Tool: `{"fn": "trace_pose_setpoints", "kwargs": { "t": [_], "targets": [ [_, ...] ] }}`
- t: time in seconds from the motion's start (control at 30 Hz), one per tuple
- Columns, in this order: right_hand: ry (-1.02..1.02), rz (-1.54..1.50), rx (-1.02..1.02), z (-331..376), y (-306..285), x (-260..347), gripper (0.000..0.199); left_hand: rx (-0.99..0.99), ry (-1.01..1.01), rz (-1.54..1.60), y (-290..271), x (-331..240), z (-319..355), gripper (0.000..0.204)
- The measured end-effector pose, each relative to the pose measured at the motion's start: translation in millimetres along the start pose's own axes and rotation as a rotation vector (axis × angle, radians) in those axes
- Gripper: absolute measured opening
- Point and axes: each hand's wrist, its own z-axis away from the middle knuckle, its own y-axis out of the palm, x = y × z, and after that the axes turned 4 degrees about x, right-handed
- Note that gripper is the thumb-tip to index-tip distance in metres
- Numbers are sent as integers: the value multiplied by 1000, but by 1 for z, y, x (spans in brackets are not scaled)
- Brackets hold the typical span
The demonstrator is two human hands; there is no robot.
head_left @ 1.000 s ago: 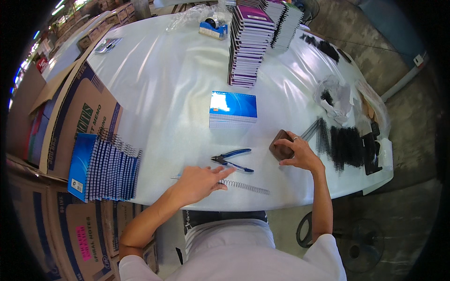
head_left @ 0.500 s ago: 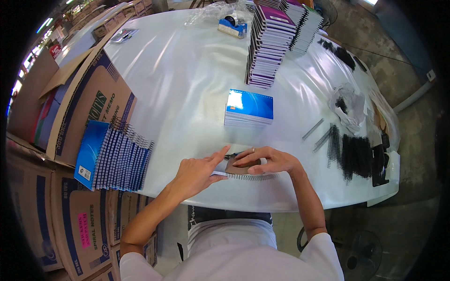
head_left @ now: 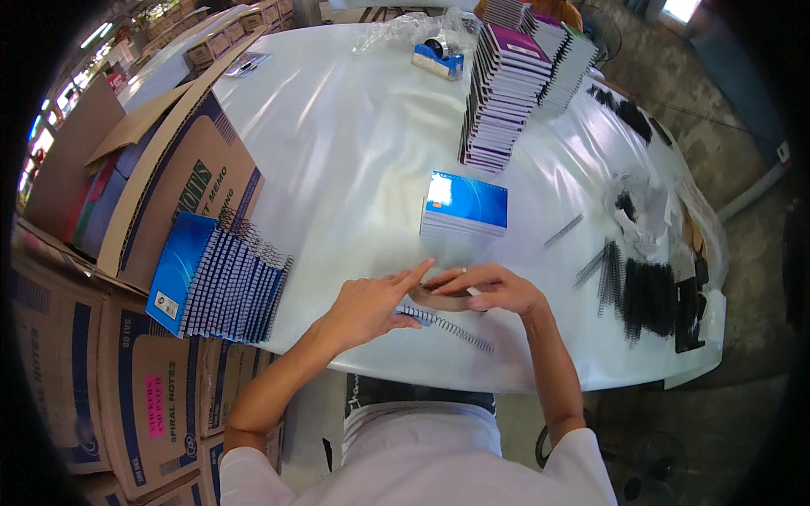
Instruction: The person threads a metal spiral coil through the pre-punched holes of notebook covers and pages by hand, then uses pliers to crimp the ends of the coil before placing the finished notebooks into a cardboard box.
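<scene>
A white, glossy surface (head_left: 337, 169) with soft ripples fills the view, its near edge curving in front of the person. Beside its left edge, an open cardboard box (head_left: 198, 181) stands tilted in the view. Toward the far edge, right of the middle, rises a tall stack of purple-covered notebooks (head_left: 498, 101). By the near left corner leans a row of blue spiral notebooks (head_left: 224, 278), their dark coils sticking up. Around the middle of the surface sits a squared stack of blue pads (head_left: 464, 204), its top cover shiny with a pale curved pattern.

The hands are near each other by the middle of the near edge; I cannot tell if they touch. The right hand (head_left: 502, 291) is clasped over a brown block, fingers on top. The left hand (head_left: 367, 310) lies flat with its index finger stretched out; how firmly it grips, I cannot tell. Toward the right edge lies a dense bundle of black coils (head_left: 648, 299).

The brown block (head_left: 445, 301) looks smooth and rounded, partly covered by fingers. A pale-blue piece (head_left: 428, 320) shows beside the left thumb, mostly hidden. Slimmest is the dark wire coil (head_left: 464, 332), evenly looped, slanting from the left thumb toward the near edge.
</scene>
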Motion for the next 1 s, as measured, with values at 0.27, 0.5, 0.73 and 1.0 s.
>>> {"fn": "trace_pose_setpoints", "kwargs": {
  "t": [0.27,0.5,0.73,1.0],
  "targets": [
    [-57,28,66,-19,6,7,48,-63,-116,-139,-3,11,11,91],
    [-147,-267,135,-29,8,4,48,-260,-115,187,5,28,21,96],
    [-62,-38,79,-45,11,5,60,-516,-41,869,43,50,18,116],
    [104,277,54,-57,13,16,60,-572,-24,962,54,47,11,122]
  ]
}}
